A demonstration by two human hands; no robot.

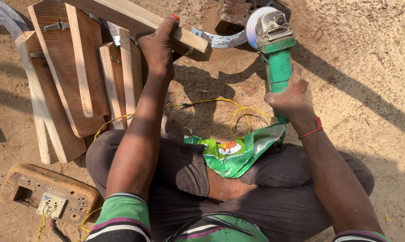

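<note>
My left hand point(160, 45) grips a long pale wooden beam point(135, 20) that lies across other wooden pieces and carries a curved metal blade point(225, 39) at its near end. My right hand point(292, 96) is wrapped around the green body of an angle grinder point(276, 45). The grinder's disc point(255, 24) stands against the curved blade. I sit cross-legged on sandy ground, with a green plastic bag point(236, 152) lying over my legs.
Several wooden planks with metal brackets point(77, 80) lie at the left. A worn wooden block with a switch and yellow wires point(47, 195) sits at lower left. A yellow cable point(220, 104) runs over the sand. A dark wooden block point(233, 13) lies behind the grinder.
</note>
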